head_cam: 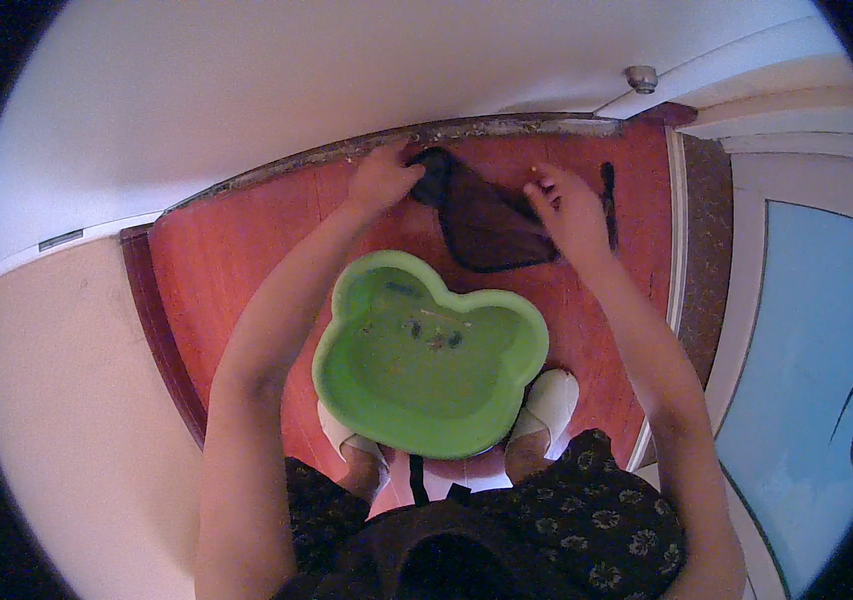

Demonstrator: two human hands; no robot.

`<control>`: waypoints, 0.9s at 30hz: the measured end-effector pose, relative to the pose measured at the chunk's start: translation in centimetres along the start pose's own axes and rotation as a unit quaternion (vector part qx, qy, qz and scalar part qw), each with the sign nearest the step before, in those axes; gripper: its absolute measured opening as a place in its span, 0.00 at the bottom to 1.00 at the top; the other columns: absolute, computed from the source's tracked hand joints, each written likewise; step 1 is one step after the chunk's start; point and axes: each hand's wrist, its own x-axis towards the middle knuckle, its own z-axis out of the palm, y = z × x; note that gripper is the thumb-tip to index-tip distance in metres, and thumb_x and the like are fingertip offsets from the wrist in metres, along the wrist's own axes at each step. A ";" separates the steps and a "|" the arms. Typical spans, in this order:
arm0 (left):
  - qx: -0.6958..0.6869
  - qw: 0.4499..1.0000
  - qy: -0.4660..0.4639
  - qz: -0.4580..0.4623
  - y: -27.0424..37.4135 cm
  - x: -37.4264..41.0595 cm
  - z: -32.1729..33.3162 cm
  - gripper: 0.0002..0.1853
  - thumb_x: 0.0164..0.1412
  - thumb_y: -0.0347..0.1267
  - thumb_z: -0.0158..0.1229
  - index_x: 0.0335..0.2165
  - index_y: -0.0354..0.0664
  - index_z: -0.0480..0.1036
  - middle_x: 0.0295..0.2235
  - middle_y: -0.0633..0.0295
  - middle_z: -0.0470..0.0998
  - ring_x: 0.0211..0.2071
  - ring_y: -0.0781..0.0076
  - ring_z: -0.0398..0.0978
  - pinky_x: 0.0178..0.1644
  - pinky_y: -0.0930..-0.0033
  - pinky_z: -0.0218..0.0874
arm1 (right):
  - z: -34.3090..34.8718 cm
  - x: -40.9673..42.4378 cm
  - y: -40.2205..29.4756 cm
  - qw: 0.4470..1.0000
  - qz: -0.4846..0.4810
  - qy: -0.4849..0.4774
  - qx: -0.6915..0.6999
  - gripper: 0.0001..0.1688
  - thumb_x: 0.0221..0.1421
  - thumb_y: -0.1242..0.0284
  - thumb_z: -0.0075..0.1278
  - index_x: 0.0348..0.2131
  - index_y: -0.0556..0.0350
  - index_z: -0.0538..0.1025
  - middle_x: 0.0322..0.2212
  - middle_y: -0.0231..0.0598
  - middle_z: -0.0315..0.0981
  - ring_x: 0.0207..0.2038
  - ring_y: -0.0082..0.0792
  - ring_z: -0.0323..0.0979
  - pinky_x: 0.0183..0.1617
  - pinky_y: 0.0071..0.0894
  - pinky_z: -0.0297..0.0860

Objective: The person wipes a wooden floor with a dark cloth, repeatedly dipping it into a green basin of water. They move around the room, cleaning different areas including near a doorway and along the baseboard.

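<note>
A dark cloth [490,217] hangs or lies over the red floor, beyond a green plastic basin. My left hand [387,178] grips the cloth's upper left corner between thumb and fingers. At the cloth's right side is my right hand [561,206], its fingers bent and somewhat apart; whether it holds the edge is unclear. The green basin [426,367], shaped like an animal's head with two ears, stands between my feet and has murky water and dark marks inside.
A dark, thin tool [609,202] lies right of my right hand. A white door or panel [366,67] rises along the far side, above a dirty strip [471,131]. A beige wall [81,360] stands left; a blue-panelled door [809,322] is at the right.
</note>
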 end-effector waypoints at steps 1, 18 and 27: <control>-0.041 0.999 -0.002 -0.010 -0.4 0.0 -0.1 0.33 0.44 0.41 0.55 0.50 0.40 0.65 0.39 0.47 0.74 0.43 0.53 0.72 0.47 0.59 0.62 | -0.7 1.0 0.2 0.998 0.058 -0.003 0.017 0.20 0.50 0.63 0.52 0.41 0.55 0.72 0.35 0.47 0.73 0.38 0.46 0.71 0.42 0.41 0.68; 0.071 0.985 0.068 -0.140 5.7 0.0 -2.9 0.29 0.44 0.53 0.59 0.35 0.40 0.74 0.33 0.50 0.77 0.36 0.52 0.75 0.40 0.57 0.67 | 0.4 5.8 3.2 0.989 0.016 -0.050 -0.141 0.10 0.38 0.73 0.55 0.28 0.46 0.75 0.24 0.38 0.75 0.31 0.44 0.74 0.37 0.44 0.70; 0.101 0.972 0.117 -0.176 6.4 0.7 -0.9 0.23 0.44 0.51 0.59 0.29 0.43 0.76 0.31 0.52 0.77 0.33 0.53 0.76 0.37 0.55 0.68 | -2.6 -5.4 -8.6 0.923 -0.164 -0.283 0.202 0.08 0.43 0.76 0.53 0.29 0.55 0.74 0.25 0.33 0.73 0.28 0.23 0.73 0.32 0.25 0.69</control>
